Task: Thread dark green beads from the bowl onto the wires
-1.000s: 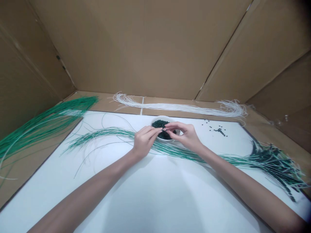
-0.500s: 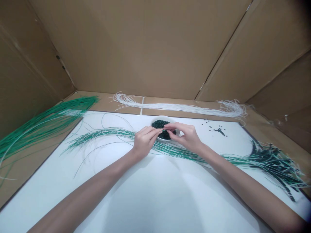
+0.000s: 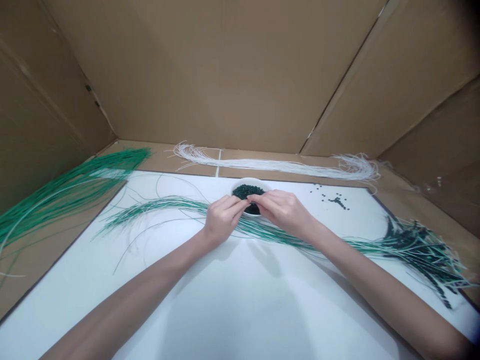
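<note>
My left hand (image 3: 221, 219) is closed in a pinch over the front of a white bowl (image 3: 258, 182). Dark beads (image 3: 246, 191) fill the bowl. Opposite it, my right hand (image 3: 288, 210) also pinches, its fingertips touching or almost touching those of the left. Whatever sits between the fingertips is too small and covered to make out. Beneath both hands runs a long bundle of green and white strands (image 3: 262, 230), lying across the white board. Its right end carries many dark beaded tips (image 3: 420, 250).
Loose dark beads (image 3: 337, 201) are scattered right of the bowl. Behind the white board (image 3: 232, 300), a bundle of white strands (image 3: 277, 166) lies along the cardboard wall (image 3: 225, 75). Green strands (image 3: 75, 185) spread over the left side.
My right fingers have moved slightly left and closed together, meeting the left fingertips; a small gap showed between its thumb and fingers before. The left hand is nearly still.
</note>
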`<state>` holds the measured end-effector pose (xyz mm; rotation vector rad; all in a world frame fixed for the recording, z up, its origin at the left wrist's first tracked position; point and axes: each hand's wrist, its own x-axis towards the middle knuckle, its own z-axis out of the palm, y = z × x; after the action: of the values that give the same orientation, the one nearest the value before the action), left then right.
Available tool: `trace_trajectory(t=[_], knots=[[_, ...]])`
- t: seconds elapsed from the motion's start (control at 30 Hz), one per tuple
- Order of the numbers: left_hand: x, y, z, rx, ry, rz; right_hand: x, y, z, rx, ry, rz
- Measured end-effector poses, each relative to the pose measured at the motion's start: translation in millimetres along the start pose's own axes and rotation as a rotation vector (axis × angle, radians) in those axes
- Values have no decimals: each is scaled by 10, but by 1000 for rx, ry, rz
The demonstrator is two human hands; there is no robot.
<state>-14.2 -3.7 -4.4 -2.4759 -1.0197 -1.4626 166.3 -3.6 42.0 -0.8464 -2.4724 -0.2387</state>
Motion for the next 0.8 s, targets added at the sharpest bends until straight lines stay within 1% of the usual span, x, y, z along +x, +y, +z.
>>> trace_trajectory(t=[0.13,0.3,0.4,0.53,0.7,0.8], knots=[[0,10,-4,-43,15,-28,8,-8,-5,123,51,62],[14,9,1,-125,86,-157,20,7,0,342,73,233],[25,6,2,-164,95,-207,24,21,11,422,84,297],[27,1,4,-186,83,-229,21,19,27,592,102,430],[15,-6,6,-208,84,-246,13,15,58,959,93,637],[10,-1,10,-215,91,-227,18,15,70,1055,106,707]])
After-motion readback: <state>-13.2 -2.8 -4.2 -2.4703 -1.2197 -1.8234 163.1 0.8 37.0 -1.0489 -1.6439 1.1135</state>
